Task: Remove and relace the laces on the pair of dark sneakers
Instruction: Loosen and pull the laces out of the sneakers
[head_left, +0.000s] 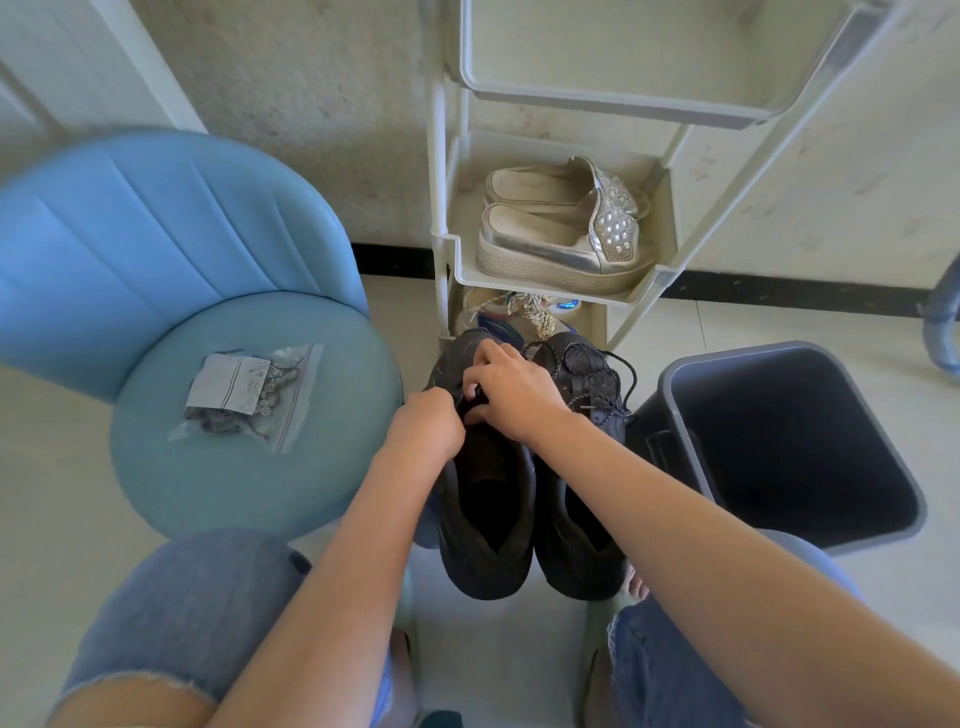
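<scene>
Left hand (431, 422) and right hand (511, 395) clamp fingertips on the lace (470, 399); both equally near. The sneaker (488, 512) runs lengthwise beneath.

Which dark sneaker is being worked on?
The left sneaker, by the blue chair: left hand and right hand pinch its lace. The right sneaker, by the bin, has no fingers on it.

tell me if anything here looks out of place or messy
Nothing spilled or damaged. The right sneaker's lace loops loose over its side towards the bin, and a zip bag lies on the blue chair seat, an odd spot.
</scene>
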